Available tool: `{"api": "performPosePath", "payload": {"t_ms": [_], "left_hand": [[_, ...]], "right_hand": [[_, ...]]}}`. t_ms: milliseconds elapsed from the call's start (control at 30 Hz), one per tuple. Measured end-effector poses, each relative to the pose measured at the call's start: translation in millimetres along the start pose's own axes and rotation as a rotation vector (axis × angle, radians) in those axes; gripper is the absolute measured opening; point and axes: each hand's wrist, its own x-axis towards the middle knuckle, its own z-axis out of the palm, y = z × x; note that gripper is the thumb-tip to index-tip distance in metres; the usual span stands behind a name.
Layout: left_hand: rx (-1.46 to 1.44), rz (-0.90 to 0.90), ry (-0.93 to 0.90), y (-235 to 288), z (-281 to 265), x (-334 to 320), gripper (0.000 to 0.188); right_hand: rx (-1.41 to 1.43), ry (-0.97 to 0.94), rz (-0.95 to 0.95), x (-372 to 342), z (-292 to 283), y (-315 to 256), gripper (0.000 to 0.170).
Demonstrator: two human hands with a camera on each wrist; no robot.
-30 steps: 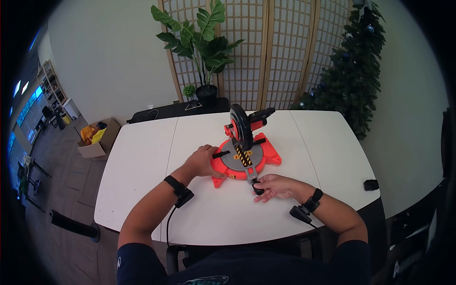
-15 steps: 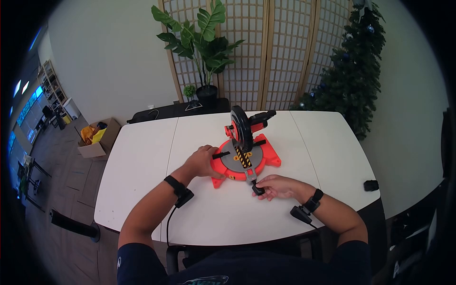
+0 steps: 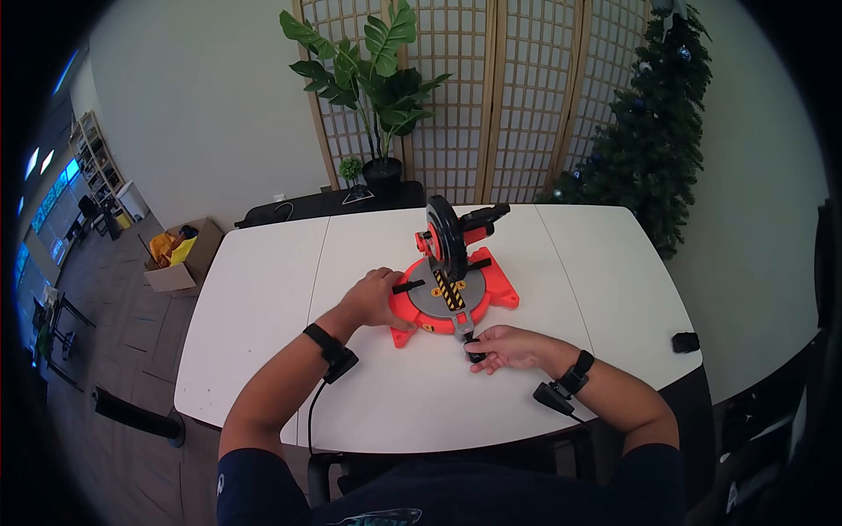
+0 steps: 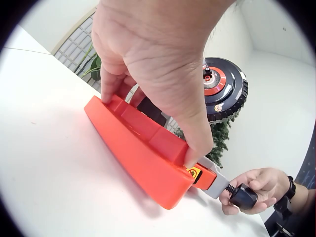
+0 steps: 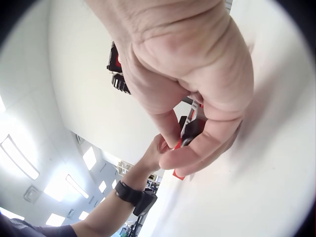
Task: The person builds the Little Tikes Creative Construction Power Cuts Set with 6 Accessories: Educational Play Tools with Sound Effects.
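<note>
A toy-like miter saw with a red base (image 3: 500, 285), grey round plate (image 3: 421, 301) and black blade guard (image 3: 447, 237) stands on the white table. My left hand (image 3: 373, 301) grips the left side of the base; in the left wrist view its thumb and fingers span the red base (image 4: 143, 153). At the front, my right hand (image 3: 513, 347) pinches the black knob (image 3: 474, 355) between thumb and fingers. A threaded shaft (image 4: 230, 188) shows between the knob (image 4: 244, 196) and the grey arm (image 4: 217, 186). In the right wrist view the fingers partly hide the knob (image 5: 192, 129).
The white table (image 3: 254, 351) carries a small black object (image 3: 685, 342) at its right edge. Behind it are a potted plant (image 3: 382, 174), a lattice screen (image 3: 526, 105) and a decorated tree (image 3: 653, 149). A cardboard box (image 3: 203, 254) stands at the left.
My right fingers have shifted around the black knob, and the knob's angle has changed slightly. My left hand has stayed on the base.
</note>
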Motion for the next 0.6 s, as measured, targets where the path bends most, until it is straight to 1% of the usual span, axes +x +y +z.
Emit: {"api": "performPosePath", "payload": {"t_ms": [133, 333, 400, 433, 500, 600], "left_hand": [[0.01, 0.018, 0.013, -3.6, 2.8, 0.7, 0.109], [0.001, 0.006, -0.001, -0.6, -0.2, 0.1, 0.107], [-0.003, 0.006, 0.002, -1.0, 0.0, -0.4, 0.107], [-0.007, 0.006, 0.003, -1.1, 0.1, -0.6, 0.107], [0.0, 0.013, 0.007, -1.4, 0.3, -0.5, 0.107], [0.009, 0.017, 0.009, -1.9, 0.8, -0.4, 0.107]], "right_hand": [[-0.077, 0.043, -0.036, -2.3, 1.4, 0.6, 0.037], [0.058, -0.008, 0.022, -3.6, 3.1, -2.3, 0.034], [0.002, 0.024, 0.003, -2.2, 8.2, -0.1, 0.031], [0.001, 0.024, 0.003, -0.6, 6.5, 1.2, 0.031], [-0.046, 0.013, -0.008, 4.5, 1.4, 4.1, 0.037], [-0.049, 0.022, -0.002, 5.5, 0.9, 2.4, 0.034]]}}
